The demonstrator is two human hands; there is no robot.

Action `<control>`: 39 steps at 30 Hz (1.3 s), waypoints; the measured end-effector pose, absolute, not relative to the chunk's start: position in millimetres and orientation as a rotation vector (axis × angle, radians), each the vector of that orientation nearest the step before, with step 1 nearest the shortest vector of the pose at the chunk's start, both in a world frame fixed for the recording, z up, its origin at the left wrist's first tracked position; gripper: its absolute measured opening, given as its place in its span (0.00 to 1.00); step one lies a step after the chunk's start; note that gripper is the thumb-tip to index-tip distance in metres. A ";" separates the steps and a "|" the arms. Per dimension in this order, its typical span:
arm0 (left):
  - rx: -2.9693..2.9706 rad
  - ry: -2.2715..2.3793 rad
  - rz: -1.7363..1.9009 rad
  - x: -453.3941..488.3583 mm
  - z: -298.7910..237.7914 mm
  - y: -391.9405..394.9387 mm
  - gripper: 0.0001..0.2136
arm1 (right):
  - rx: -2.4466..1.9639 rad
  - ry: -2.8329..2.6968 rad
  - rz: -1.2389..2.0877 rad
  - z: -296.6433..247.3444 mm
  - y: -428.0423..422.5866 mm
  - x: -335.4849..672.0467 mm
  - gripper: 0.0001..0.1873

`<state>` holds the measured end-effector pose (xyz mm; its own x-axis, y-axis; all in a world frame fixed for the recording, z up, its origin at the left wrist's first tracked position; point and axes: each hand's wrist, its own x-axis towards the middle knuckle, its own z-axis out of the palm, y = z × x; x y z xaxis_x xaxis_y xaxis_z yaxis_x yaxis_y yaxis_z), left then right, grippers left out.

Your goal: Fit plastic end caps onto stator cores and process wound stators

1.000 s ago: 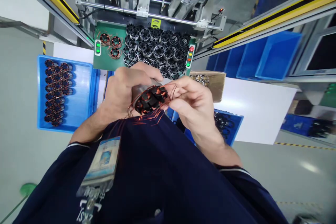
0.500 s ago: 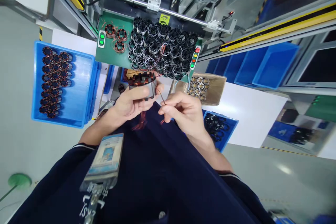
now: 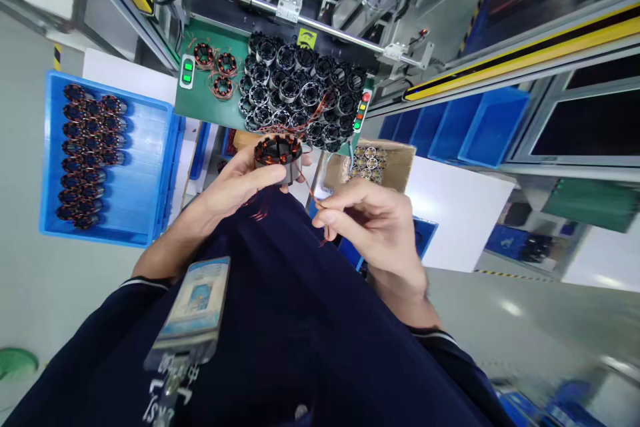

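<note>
My left hand [image 3: 233, 188] is wrapped round a motor stator [image 3: 278, 159], a dark ring with copper windings, held up in front of my chest. Its slotted top face tilts toward me, and loose reddish wire ends hang below it. Between the thumb and forefinger of my right hand [image 3: 367, 227] is pinched a copper wire [image 3: 311, 191] that runs out from the stator. The wire is taut, and a short tail sticks out under my fingers. Just beyond the stator, rows of black-topped stator cores [image 3: 290, 89] stand on a green bench top [image 3: 197, 105].
A blue bin [image 3: 135, 203] at left holds several wound stators. Three more wound stators [image 3: 222, 87] lie on the bench's left. A cardboard box [image 3: 400, 170] of metal rings stands at right. Behind the bench is a machine with a metal rail [image 3: 340, 32].
My right hand has moved right and slightly down with the wire, drawing it away from the stator. The stator has tipped so more of its top shows. The view has shifted slightly.
</note>
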<state>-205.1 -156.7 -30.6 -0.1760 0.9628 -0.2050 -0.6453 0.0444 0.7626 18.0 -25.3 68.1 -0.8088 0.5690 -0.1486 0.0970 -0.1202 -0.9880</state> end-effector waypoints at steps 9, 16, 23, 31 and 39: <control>1.047 1.231 1.885 -180.9 -36.4 -139.1 0.25 | -0.804 -2.398 1.774 -11.4 -17.0 32.7 0.25; 1.481 1.079 1.642 -197.0 13.8 -136.9 0.32 | -0.682 -1.817 2.193 34.6 38.0 34.5 0.28; 1.371 1.038 1.265 -194.1 22.8 -139.9 0.45 | -0.577 -1.797 2.566 89.7 38.9 9.5 0.17; 1.537 1.115 1.507 -200.1 11.1 -145.6 0.37 | -0.749 -1.833 2.161 80.5 34.1 23.5 0.17; 1.437 1.248 1.816 -204.2 -2.0 -142.5 0.32 | -0.922 -1.873 1.439 69.7 54.6 45.0 0.12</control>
